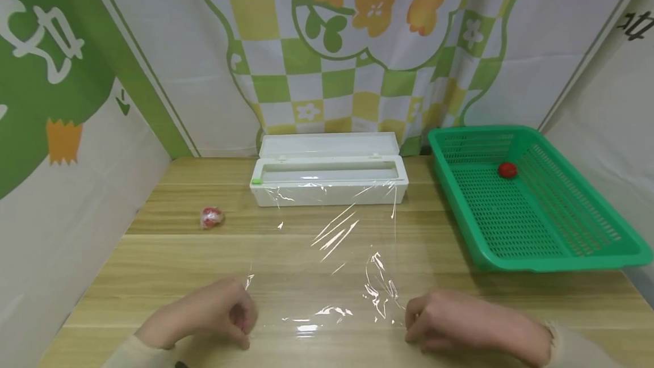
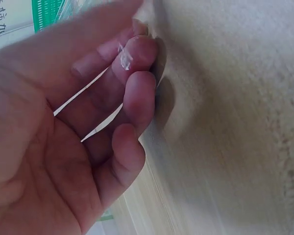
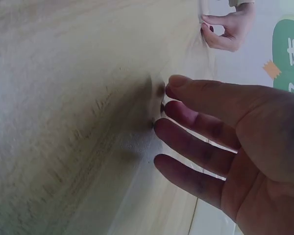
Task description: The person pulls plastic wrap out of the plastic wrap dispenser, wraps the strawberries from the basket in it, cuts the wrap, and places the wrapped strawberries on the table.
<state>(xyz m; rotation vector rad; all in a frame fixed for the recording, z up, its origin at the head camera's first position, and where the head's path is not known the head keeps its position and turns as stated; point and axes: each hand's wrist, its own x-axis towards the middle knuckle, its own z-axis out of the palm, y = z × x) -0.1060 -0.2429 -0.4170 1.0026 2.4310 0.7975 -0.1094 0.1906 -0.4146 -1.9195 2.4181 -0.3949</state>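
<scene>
A sheet of clear cling film (image 1: pixel 334 277) stretches over the wooden table from a white film dispenser box (image 1: pixel 332 196) toward me, wrinkled and shiny in places. My left hand (image 1: pixel 219 312) pinches its near left corner between thumb and fingers. In the left wrist view a crumpled bit of film clings at the fingertips (image 2: pixel 137 54). Across from it, my right hand (image 1: pixel 455 318) pinches the near right corner, close over the tabletop. The right wrist view shows the thumb (image 3: pixel 201 93) against the index fingertip, with the other fingers loosely bent.
The box's lid (image 1: pixel 329 145) stands raised at the back, and a green slider (image 1: pixel 257 181) sits at its left end. A small red film-wrapped item (image 1: pixel 212 217) lies on the left. At right, a green basket (image 1: pixel 557 264) holds a small red item (image 1: pixel 507 170). Patterned curtains (image 1: pixel 317 84) enclose the table.
</scene>
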